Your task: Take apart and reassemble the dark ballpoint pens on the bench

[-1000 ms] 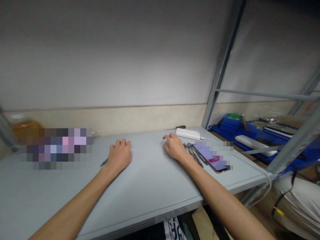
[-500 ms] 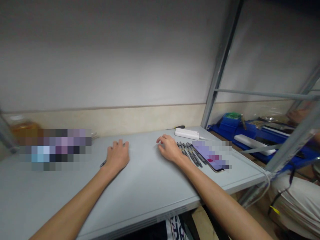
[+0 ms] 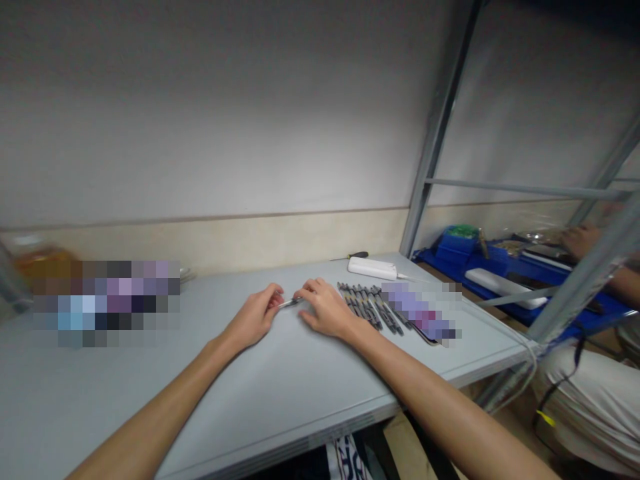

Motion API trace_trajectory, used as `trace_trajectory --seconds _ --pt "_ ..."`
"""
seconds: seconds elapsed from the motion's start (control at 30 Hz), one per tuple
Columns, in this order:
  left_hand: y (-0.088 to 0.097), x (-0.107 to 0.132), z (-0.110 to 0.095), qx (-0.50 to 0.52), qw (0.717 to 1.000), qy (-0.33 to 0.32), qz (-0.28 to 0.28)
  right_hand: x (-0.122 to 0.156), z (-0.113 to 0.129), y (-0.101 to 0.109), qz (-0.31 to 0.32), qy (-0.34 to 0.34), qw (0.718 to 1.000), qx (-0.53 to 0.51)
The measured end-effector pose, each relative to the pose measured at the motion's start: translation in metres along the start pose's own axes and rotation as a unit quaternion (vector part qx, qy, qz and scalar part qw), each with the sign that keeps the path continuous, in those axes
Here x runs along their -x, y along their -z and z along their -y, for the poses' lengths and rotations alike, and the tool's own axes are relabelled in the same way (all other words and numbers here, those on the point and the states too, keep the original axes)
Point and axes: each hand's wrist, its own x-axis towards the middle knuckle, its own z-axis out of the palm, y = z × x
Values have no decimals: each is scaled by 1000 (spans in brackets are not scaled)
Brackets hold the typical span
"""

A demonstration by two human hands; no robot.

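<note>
Over the middle of the grey table, my left hand pinches one end of a slim pen. My right hand is at the pen's darker end, its fingers curled onto it; the exact grip of the thumb is hard to see. The pen lies nearly level between the two hands, close above the tabletop. Just right of my right hand, several dark pens lie side by side in a slanted row. Beside them rests a phone, mostly blurred out by pixels.
Behind the pens are a white power strip and a screwdriver by the wall. Pixelated items stand at the left. A metal post rises at the right, with a blue-covered table and another person's hand beyond.
My left hand has moved right and now holds a pen up near my right hand. My right hand has shifted slightly left, its fingers coming onto the pen.
</note>
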Motion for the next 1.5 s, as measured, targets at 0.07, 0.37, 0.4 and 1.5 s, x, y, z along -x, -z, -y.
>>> trace_trajectory --seconds 0.07,0.37,0.4,1.5 --pt "-6 -1 -10 78 997 0 -15 -1 4 0 17 21 999 34" --pt "6 -1 -1 -39 998 -51 -26 -4 -2 1 -15 -21 1000 18" --pt "8 0 1 -62 996 -56 -29 -3 -4 1 -28 -40 999 -1" --pt "-16 -1 -26 -334 939 80 5 -3 28 3 98 -145 979 109"
